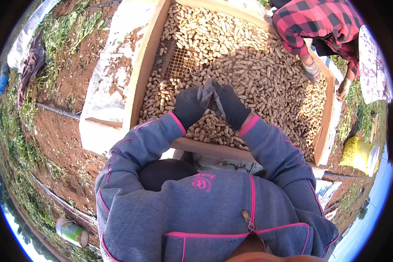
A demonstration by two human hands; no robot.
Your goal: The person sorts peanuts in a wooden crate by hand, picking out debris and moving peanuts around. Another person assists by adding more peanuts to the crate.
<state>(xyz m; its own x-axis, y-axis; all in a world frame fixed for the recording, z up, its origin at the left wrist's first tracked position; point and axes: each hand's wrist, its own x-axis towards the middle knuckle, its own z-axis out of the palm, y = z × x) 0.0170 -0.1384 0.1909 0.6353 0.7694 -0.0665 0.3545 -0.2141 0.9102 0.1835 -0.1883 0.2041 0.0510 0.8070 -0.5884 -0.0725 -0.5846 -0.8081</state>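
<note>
My left hand (191, 104), in a dark work glove with grey fingertips, is held over the near part of a wooden-framed mesh tray (149, 62). My right hand (229, 104), gloved alike, meets it fingertip to fingertip. Whether anything small sits between the fingers cannot be told. Unshelled peanuts (255, 75) lie in a thick layer below and beyond both hands. Bare wire mesh (180, 60) shows towards the tray's left side, ahead of my left hand. More peanuts lie between my wrists, against the tray's near wooden edge.
A co-worker in a checked shirt (317, 23) leans over the right side, one gloved hand (311, 71) at the peanuts, the other outside the frame. White sheeting (101, 85) with soil lies left. A yellow bucket (360, 155) lies right; another bucket (72, 232) lies lower left.
</note>
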